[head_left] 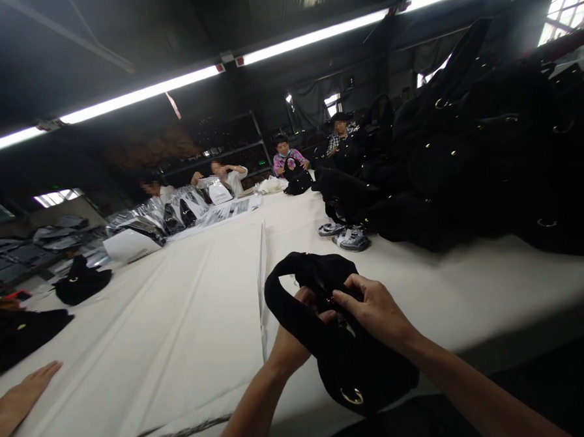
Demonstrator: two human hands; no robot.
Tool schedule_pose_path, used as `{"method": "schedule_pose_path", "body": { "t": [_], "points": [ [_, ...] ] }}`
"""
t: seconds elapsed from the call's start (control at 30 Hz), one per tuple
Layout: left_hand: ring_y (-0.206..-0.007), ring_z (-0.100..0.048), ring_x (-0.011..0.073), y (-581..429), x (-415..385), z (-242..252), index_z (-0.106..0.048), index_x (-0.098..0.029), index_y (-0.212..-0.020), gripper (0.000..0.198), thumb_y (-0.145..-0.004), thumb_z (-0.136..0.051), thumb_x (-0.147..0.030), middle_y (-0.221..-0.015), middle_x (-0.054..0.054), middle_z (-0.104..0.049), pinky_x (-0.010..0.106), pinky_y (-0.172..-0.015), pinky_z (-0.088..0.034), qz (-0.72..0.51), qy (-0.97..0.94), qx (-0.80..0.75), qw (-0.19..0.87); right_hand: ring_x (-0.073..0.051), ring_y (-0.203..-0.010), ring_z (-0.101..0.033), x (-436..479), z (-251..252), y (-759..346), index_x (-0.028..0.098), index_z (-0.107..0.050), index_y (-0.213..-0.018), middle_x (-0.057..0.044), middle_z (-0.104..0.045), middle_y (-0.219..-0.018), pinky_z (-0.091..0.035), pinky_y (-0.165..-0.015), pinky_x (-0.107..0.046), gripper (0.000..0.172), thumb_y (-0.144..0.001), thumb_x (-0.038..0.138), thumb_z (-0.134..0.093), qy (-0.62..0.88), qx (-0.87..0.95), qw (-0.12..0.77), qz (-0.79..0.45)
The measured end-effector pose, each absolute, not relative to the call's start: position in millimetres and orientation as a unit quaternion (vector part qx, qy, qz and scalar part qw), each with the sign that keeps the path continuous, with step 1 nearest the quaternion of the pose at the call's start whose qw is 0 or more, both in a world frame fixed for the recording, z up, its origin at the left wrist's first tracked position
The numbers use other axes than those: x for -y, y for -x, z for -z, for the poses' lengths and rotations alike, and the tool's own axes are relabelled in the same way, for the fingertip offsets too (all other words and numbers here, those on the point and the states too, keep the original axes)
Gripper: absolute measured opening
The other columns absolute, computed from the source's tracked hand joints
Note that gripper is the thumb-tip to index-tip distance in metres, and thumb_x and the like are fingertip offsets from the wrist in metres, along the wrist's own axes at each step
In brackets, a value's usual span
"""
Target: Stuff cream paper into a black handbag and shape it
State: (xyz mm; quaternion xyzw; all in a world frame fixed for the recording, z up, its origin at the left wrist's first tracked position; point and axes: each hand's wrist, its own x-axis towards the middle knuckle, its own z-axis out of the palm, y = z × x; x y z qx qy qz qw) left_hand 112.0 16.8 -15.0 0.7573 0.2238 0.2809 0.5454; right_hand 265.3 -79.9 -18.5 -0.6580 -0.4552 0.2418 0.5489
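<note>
A black handbag [373, 374] with a curved shoulder strap and a gold ring on its side is in front of me, over the near edge of the table. My left hand [295, 332] reaches under the strap and grips the edge of the bag's opening; the strap and cloth cover part of its fingers. From the other side, my right hand [375, 305] pinches the opposite edge, thumb and fingers bent. Between the fingertips a small gold-coloured piece glints at the mouth. What lies inside the bag is too dark to make out.
A white-covered table [212, 294] stretches ahead. A large heap of black bags [446, 165] is on the right, beside plastic-wrapped bundles [350, 237]. Bags in clear plastic [174, 211] stand far left. Another person's hand [30, 395] rests at the left; several people sit behind the table.
</note>
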Motion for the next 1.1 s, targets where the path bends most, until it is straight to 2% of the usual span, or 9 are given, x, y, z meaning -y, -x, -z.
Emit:
{"method": "schedule_pose_path", "body": {
  "t": [0.23,0.4,0.5,0.63,0.8,0.87,0.93,1.0,1.1],
  "points": [
    [-0.067,-0.049,0.0124,-119,-20,9,-0.062,-0.016,-0.086,0.024,-0.071,-0.079,-0.023,-0.075,-0.002,-0.057,0.024,-0.06,-0.038,-0.285,-0.781,-0.257,0.493,-0.019,-0.065,-0.056,81,16,-261,0.02,-0.053,-0.077,-0.001,-0.06,-0.07,-0.041,-0.06,-0.032,0.029,-0.09,0.046,-0.055,0.654,0.464,0.555,-0.221],
    [-0.06,-0.043,0.0115,-126,-20,1,-0.057,-0.017,-0.071,0.024,-0.064,-0.079,-0.021,-0.062,-0.005,-0.049,0.025,-0.055,-0.031,-0.238,-0.831,-0.342,0.368,-0.017,-0.061,-0.051,78,15,-258,0.021,-0.05,-0.075,0.001,-0.054,-0.064,-0.037,-0.06,-0.032,0.025,-0.09,0.04,-0.055,0.66,0.497,0.533,-0.18],
    [-0.059,-0.044,0.0115,-128,-22,0,-0.051,-0.018,-0.065,0.028,-0.063,-0.078,-0.021,-0.061,-0.005,-0.048,0.025,-0.054,-0.03,-0.232,-0.832,-0.374,0.337,-0.016,-0.06,-0.049,74,11,-257,0.021,-0.048,-0.073,0.002,-0.053,-0.064,-0.035,-0.059,-0.031,0.024,-0.09,0.036,-0.056,0.658,0.519,0.518,-0.173],
    [-0.057,-0.041,0.0097,-123,-24,4,-0.047,-0.019,-0.065,0.035,-0.064,-0.081,-0.025,-0.06,-0.006,-0.043,0.023,-0.052,-0.031,-0.274,-0.802,-0.337,0.409,-0.017,-0.063,-0.049,69,10,-264,0.02,-0.051,-0.07,0.001,-0.053,-0.065,-0.036,-0.061,-0.031,0.028,-0.089,0.039,-0.058,0.635,0.516,0.533,-0.218],
    [-0.06,-0.054,0.0127,-109,-17,15,-0.057,-0.018,-0.09,0.033,-0.085,-0.068,-0.049,-0.073,-0.001,-0.055,0.026,-0.054,-0.045,-0.27,-0.69,-0.243,0.626,-0.017,-0.062,-0.052,63,29,-289,0.018,-0.057,-0.071,0.0,-0.055,-0.067,-0.044,-0.062,-0.031,0.042,-0.093,0.054,-0.051,0.573,0.438,0.601,-0.346],
    [-0.072,-0.059,0.0146,-105,-18,24,-0.059,-0.018,-0.104,0.035,-0.088,-0.065,-0.049,-0.087,0.003,-0.06,0.028,-0.064,-0.052,-0.295,-0.667,-0.214,0.649,-0.02,-0.071,-0.061,64,42,-300,0.016,-0.065,-0.083,-0.004,-0.064,-0.077,-0.05,-0.069,-0.033,0.043,-0.094,0.055,-0.048,0.573,0.408,0.603,-0.377],
    [-0.081,-0.06,0.0153,-101,-27,34,-0.06,-0.018,-0.109,0.034,-0.09,-0.062,-0.046,-0.097,0.006,-0.061,0.029,-0.073,-0.053,-0.357,-0.687,-0.235,0.587,-0.025,-0.095,-0.067,73,55,-309,0.016,-0.071,-0.1,-0.009,-0.07,-0.101,-0.053,-0.087,-0.038,0.045,-0.096,0.054,-0.048,0.546,0.377,0.618,-0.422],
    [-0.092,-0.061,0.0178,-98,-44,43,-0.058,-0.017,-0.113,0.035,-0.092,-0.059,-0.044,-0.106,0.008,-0.062,0.03,-0.08,-0.054,-0.408,-0.711,-0.283,0.497,-0.028,-0.119,-0.059,91,69,-313,0.019,-0.07,-0.115,-0.011,-0.066,-0.123,-0.048,-0.103,-0.042,0.049,-0.098,0.057,-0.044,0.503,0.352,0.646,-0.455],
    [-0.118,-0.056,0.0231,-98,-77,50,-0.053,-0.017,-0.124,0.041,-0.094,-0.055,-0.045,-0.128,0.014,-0.057,0.036,-0.097,-0.05,-0.432,-0.72,-0.326,0.434,-0.032,-0.136,-0.045,126,87,-305,0.027,-0.056,-0.14,-0.011,-0.054,-0.143,-0.036,-0.114,-0.051,0.061,-0.095,0.067,-0.043,0.501,0.384,0.661,-0.405]
  ]
}}
